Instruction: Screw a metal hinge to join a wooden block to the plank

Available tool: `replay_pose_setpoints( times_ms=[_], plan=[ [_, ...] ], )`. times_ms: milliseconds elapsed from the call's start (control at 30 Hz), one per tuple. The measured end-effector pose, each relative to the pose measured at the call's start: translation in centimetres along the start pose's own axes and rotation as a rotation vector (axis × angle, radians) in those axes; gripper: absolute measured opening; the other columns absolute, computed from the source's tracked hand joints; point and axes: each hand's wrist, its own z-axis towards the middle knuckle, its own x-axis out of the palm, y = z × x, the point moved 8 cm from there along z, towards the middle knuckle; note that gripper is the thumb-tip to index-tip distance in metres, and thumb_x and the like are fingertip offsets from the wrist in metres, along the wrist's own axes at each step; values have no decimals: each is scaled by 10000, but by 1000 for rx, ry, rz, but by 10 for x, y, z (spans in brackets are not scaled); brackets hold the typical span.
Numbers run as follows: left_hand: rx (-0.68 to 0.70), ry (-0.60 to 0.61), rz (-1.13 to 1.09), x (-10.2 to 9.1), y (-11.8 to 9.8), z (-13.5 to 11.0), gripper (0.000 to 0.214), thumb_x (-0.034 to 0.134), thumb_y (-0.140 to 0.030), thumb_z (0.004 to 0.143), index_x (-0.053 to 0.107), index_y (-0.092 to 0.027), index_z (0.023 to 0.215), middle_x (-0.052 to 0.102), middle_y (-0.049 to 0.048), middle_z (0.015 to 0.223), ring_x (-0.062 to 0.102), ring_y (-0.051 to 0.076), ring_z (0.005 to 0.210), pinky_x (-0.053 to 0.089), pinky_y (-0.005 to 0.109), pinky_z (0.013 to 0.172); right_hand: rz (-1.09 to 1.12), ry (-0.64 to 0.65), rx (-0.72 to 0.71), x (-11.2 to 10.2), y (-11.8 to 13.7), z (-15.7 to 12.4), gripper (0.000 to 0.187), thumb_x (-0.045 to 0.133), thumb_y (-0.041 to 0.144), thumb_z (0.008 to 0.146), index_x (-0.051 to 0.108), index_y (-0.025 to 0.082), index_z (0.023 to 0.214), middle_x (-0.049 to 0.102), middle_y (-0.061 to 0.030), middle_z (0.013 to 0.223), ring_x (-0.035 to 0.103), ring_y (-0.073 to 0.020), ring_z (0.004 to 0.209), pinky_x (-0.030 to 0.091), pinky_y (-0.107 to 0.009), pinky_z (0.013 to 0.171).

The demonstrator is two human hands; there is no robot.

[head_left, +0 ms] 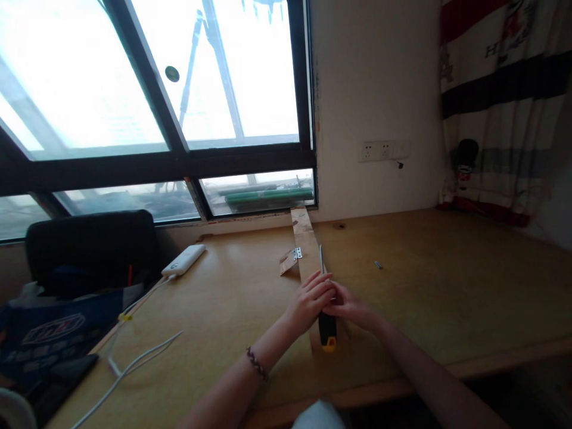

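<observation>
A screwdriver [328,326] with a black handle and a yellow end lies in line with a long wooden strip [304,226], its metal shaft pointing away from me. My left hand [311,298] is closed over the upper handle from the left, a braided bracelet on its wrist. From the right, my right hand [348,305] grips the same part, its fingers partly hidden behind the left ones. Just beyond the hands, a metal hinge [297,253] sits at the strip's left edge, with a small wooden piece [288,262] tilted beside it.
A small metal piece [378,265] lies on the wooden table [447,286] to the right. At left are a white power bank [184,260] and a white cable [147,358]. A black chair [92,244] and a blue bag [58,328] stand past the left edge.
</observation>
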Motion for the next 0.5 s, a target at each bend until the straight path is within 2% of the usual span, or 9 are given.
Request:
replay_pose_setpoints(
  times_ms=[100, 200, 267, 333, 400, 500],
  plan=[
    [-77, -89, 54, -1, 10, 13, 428, 420, -161, 847, 408, -242, 1267, 484, 94, 1275, 373, 221, 1244, 351, 483, 1006, -32, -126, -14, -26, -4, 5, 317, 655, 316, 650, 546, 191, 921, 591, -8, 813, 568, -149, 750, 470, -270, 693],
    [-143, -199, 120, -8, 25, 8, 449, 416, -154, 844, 380, -206, 1288, 446, 115, 1304, 370, 222, 1241, 353, 462, 1003, -180, -354, -16, -73, -9, 7, 268, 548, 319, 706, 554, 166, 925, 571, 1, 706, 540, -136, 644, 445, -258, 609],
    [-176, -264, 131, -14, 38, -6, 377, 457, -164, 830, 473, -195, 1205, 541, 110, 1184, 458, 212, 1153, 391, 410, 968, -335, -538, -4, -110, -11, 2, 325, 539, 318, 700, 561, 155, 980, 595, -16, 762, 552, -149, 690, 439, -260, 626],
    [-263, -303, 92, -16, 58, -24, 257, 483, -185, 821, 566, -199, 1063, 609, 86, 1021, 546, 191, 1001, 440, 349, 885, -456, -635, 35, -137, -15, -2, 401, 563, 312, 671, 565, 151, 1038, 624, -42, 880, 571, -173, 793, 440, -272, 697],
    [-446, -346, 3, -15, 85, -43, 169, 482, -219, 823, 598, -193, 942, 626, 64, 897, 585, 164, 839, 468, 295, 771, -594, -680, 125, -155, -21, -8, 422, 559, 313, 667, 582, 156, 1058, 640, -49, 896, 581, -185, 809, 435, -280, 707],
    [-744, -451, -172, -10, 121, -67, 155, 485, -281, 816, 600, -178, 813, 613, 27, 717, 571, 131, 637, 450, 242, 621, -917, -709, 295, -166, -24, -17, 398, 557, 303, 657, 625, 205, 1036, 660, -41, 823, 593, -198, 753, 415, -283, 645]
  ],
)
